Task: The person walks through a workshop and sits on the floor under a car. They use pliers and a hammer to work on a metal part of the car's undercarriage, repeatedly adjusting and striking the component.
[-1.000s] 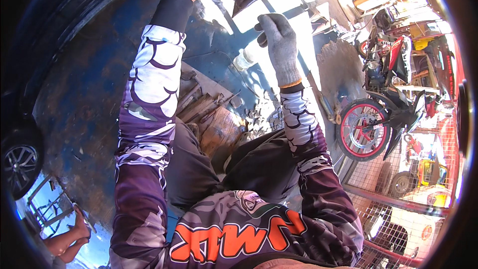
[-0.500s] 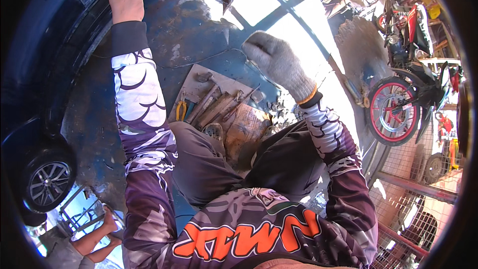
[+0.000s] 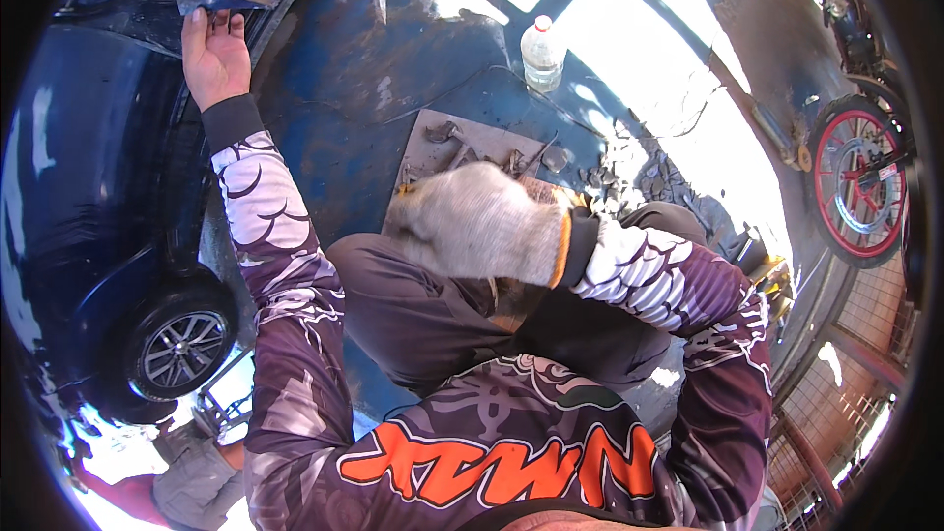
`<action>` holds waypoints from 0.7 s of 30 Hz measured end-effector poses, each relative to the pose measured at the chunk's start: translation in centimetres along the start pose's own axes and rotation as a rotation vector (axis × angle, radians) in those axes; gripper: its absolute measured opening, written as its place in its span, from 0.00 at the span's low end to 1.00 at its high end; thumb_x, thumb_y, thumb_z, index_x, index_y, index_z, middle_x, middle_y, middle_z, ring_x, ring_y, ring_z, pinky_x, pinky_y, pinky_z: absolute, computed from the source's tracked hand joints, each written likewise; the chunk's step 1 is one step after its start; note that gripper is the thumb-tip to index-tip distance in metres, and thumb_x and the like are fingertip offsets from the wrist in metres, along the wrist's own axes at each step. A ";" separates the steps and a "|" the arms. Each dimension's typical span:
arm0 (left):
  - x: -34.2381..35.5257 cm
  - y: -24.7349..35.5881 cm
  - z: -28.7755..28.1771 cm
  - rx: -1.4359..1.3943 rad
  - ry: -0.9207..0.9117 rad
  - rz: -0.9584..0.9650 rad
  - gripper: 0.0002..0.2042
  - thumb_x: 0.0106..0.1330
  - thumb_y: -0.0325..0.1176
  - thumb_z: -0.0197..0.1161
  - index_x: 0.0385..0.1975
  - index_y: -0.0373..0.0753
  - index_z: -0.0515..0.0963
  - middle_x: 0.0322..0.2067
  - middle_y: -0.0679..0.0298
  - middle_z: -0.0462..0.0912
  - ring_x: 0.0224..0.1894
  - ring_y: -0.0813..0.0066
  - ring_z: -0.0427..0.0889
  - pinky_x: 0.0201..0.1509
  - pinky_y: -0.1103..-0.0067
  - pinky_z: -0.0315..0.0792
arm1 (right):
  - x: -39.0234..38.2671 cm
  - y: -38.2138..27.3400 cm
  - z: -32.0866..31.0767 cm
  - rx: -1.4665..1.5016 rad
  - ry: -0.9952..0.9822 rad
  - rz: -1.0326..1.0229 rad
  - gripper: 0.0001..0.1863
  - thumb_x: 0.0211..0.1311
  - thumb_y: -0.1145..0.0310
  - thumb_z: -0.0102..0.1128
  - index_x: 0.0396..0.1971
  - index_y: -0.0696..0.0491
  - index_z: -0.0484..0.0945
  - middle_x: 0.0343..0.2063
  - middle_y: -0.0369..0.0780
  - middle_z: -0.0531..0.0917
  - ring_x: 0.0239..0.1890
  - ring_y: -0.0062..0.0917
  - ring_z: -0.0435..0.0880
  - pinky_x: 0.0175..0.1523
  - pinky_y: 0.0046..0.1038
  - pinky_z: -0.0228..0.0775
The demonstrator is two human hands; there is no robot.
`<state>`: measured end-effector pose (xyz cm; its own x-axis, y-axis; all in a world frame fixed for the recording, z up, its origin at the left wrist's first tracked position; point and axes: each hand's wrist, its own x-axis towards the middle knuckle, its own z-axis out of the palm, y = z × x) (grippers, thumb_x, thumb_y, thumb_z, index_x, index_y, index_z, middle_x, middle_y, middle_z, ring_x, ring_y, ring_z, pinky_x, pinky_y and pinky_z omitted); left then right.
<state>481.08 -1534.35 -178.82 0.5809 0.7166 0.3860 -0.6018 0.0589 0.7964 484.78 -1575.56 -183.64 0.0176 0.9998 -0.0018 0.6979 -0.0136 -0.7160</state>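
Note:
My left hand (image 3: pixel 217 64), bare, is raised at the upper left beside the dark blue car body (image 3: pixel 108 138). Its thumb and bent fingertips grip the lower edge of a thin bluish strip (image 3: pixel 224 1); the far side of that grip is hidden. In a grey knitted glove, my right hand (image 3: pixel 482 224) hovers above my knees and covers part of a flat board (image 3: pixel 430 146). Its fingers point left and are smeared, so their grip is unclear. A hammer head (image 3: pixel 442 132) and other worn tools show on the board beyond the glove.
A clear bottle with a red cap (image 3: pixel 542 57) stands on the blue floor. A cable (image 3: pixel 433 100) runs past the board. Dark debris (image 3: pixel 654 177) lies to the right. Car wheel (image 3: pixel 184 347) at left, motorcycle wheel (image 3: pixel 861 182) at right. Another person's shorts (image 3: pixel 204 482) show lower left.
My gloved hand has swung inward and down to above the board and knees, uncovering the bottle. The view has shifted left, showing more of the car and the strip at my left fingers.

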 end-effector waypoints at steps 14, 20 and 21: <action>-10.9 -10.4 8.0 0.308 -0.639 -0.553 0.07 0.75 0.27 0.66 0.48 0.39 0.81 0.35 0.65 0.87 0.34 0.75 0.88 0.35 0.79 0.83 | 3.2 9.8 -4.7 0.860 0.433 0.235 0.21 0.77 0.59 0.61 0.58 0.58 0.82 0.45 0.39 0.88 0.41 0.20 0.86 0.43 0.24 0.82; -11.4 -18.1 -8.4 1.337 -0.525 -0.887 0.18 0.69 0.46 0.72 0.45 0.36 0.87 0.33 0.54 0.89 0.34 0.66 0.90 0.38 0.68 0.84 | 0.8 8.4 -5.4 0.295 0.581 0.134 0.18 0.77 0.60 0.60 0.58 0.54 0.81 0.39 0.40 0.89 0.34 0.22 0.89 0.34 0.25 0.82; -14.1 -19.6 -12.4 1.669 -0.638 -0.993 0.20 0.64 0.48 0.74 0.45 0.36 0.87 0.33 0.53 0.89 0.31 0.65 0.89 0.36 0.63 0.85 | 0.3 8.0 -6.0 0.062 0.623 -0.049 0.17 0.78 0.60 0.58 0.59 0.52 0.82 0.36 0.42 0.90 0.32 0.24 0.91 0.32 0.25 0.83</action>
<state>477.89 -1537.01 -205.68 0.6185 0.5296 -0.5805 0.7436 -0.6331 0.2148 494.70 -1575.40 -185.21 0.4133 0.8050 0.4257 0.6661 0.0515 -0.7441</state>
